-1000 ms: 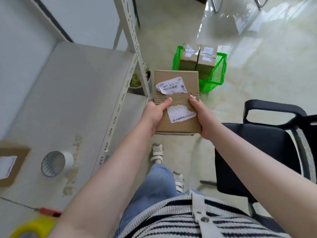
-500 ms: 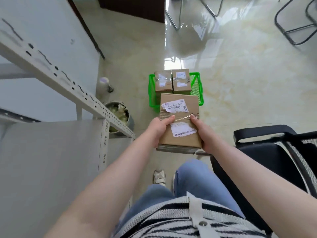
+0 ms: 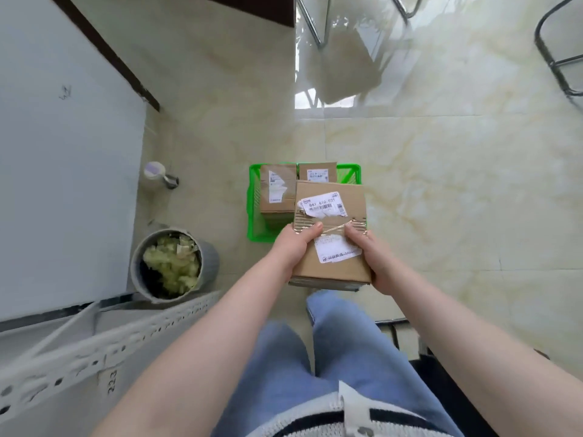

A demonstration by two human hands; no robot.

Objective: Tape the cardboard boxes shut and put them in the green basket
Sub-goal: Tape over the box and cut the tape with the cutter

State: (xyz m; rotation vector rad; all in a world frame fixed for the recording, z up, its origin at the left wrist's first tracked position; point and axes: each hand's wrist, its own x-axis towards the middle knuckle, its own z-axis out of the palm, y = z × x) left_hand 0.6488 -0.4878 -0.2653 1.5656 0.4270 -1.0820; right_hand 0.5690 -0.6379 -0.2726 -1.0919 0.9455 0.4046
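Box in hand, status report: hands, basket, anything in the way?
Left hand and right hand both grip the taped box, held above the green basket. Two boxes already inside. Near side of basket looks free.

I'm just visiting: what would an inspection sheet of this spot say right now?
Surface: glossy tiled floor; grey shelf rail at lower left.
Job's things: taped box held above the green basket; two boxes already inside it.
Clutter: bin full of pale scraps; a small capped container by the wall.
Grippers: left hand and right hand grip the box's sides, thumbs on top.
Cables: nothing seen.
Surroundings: white wall at left, metal chair legs at top, a black chair at lower right.
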